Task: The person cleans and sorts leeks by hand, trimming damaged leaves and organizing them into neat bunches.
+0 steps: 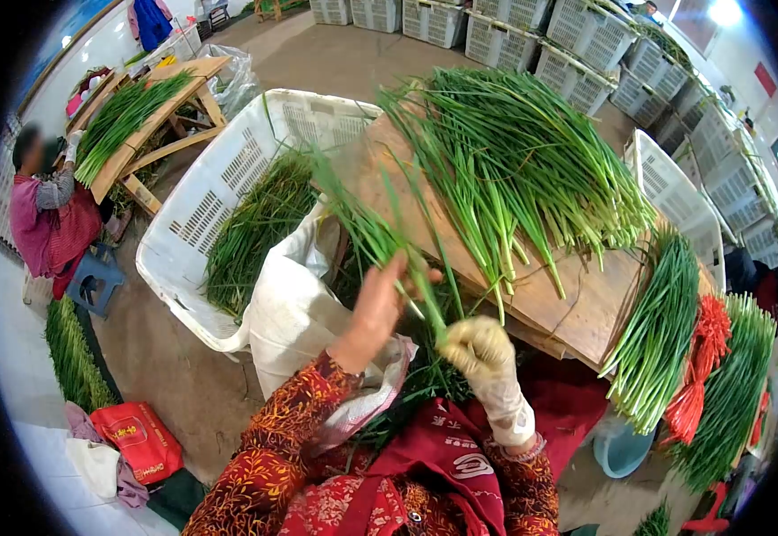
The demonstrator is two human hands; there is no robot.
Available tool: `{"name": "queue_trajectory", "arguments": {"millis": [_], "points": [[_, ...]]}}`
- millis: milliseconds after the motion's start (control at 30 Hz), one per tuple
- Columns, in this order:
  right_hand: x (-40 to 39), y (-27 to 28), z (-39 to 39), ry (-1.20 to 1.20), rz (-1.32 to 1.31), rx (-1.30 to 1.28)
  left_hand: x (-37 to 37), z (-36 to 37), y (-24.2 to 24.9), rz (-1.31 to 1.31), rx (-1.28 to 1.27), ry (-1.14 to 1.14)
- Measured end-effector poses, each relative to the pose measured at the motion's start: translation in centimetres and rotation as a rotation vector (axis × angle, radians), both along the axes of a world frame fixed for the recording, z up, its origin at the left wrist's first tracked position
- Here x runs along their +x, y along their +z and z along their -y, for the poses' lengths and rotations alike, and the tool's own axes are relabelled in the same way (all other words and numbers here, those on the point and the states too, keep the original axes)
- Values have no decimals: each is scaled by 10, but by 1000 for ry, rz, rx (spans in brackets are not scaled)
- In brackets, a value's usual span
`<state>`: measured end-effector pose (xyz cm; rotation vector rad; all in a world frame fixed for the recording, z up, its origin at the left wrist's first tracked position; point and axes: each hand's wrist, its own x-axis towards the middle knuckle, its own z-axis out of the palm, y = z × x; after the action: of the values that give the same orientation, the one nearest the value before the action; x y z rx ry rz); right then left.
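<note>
Stacked white crates stand well beyond the fingers, the outermost ones lost at the lens's dark rim. The bare left hand has its fingers curled around a small bunch of green stalks; blur hides the exact grip. The gloved right hand pinches the bunch's lower end, covering its tip. Just beyond the fingers is a wooden board, partly hidden under a spread green pile. Left of the fingers, a white sack blocks part of a white basket holding loose greens. Right of them, red strips hang between two green bundles; their material is hard to make out.
</note>
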<state>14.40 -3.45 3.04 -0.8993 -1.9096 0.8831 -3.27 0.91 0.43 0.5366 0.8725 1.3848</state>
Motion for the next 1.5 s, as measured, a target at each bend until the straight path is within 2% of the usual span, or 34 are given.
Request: {"name": "queue_trajectory", "arguments": {"millis": [33,67,100,133,200,267,333,467,533,600,633,667,733,767,867,900,933,1067,1133,1200,1267,1333,1367,1400,1467,1500], "points": [[3,-2,7,186,72,-68,-12,-7,6,6,25,76],[6,-3,15,372,144,-137,-29,-19,1,7,190,184],[9,1,23,517,377,-277,-46,-20,21,-81,182,246],[14,4,31,460,518,-202,-55,-27,31,-23,349,349],[25,26,16,119,539,-137,-60,-29,41,31,377,363],[33,40,-4,-347,571,-4,-50,-26,40,208,290,259],[36,37,-21,-490,811,109,-31,-15,37,289,156,121],[39,21,-29,-481,773,39,-8,1,19,399,62,-112],[38,34,-24,-545,611,-82,-10,3,19,426,57,-97],[45,47,-19,-454,4,-510,-15,-1,22,200,164,146],[46,55,-12,-384,-208,-571,-19,-2,19,213,279,194],[44,54,-12,-384,-212,-570,-17,-1,20,210,281,193],[33,48,-11,-290,-236,-536,-5,5,20,26,143,52],[24,43,-10,-264,-191,-547,6,8,15,54,77,-65],[4,33,-7,-183,256,-344,17,19,15,153,-53,-314],[0,38,-7,-165,366,-346,13,18,13,112,11,-364],[0,39,-10,-165,366,-342,10,17,14,112,15,-364],[0,56,-30,-98,396,-297,-3,10,36,215,-9,-280],[-9,62,-35,-56,373,-286,-7,7,43,244,91,-260],[-12,66,-39,-83,352,-223,-11,2,47,173,137,-221],[-14,65,-45,-105,335,-169,-15,-2,56,-150,190,150],[-21,64,-51,-157,108,-304,-19,-6,54,-97,187,217],[-29,67,-45,-188,213,-182,-18,-7,53,-38,157,166],[-36,77,-41,-140,397,-227,-15,-7,52,21,128,111],[-49,50,-35,-59,365,-217,-9,-6,51,58,223,189],[-53,43,-31,33,399,-349,-13,-7,51,90,278,211]]}}
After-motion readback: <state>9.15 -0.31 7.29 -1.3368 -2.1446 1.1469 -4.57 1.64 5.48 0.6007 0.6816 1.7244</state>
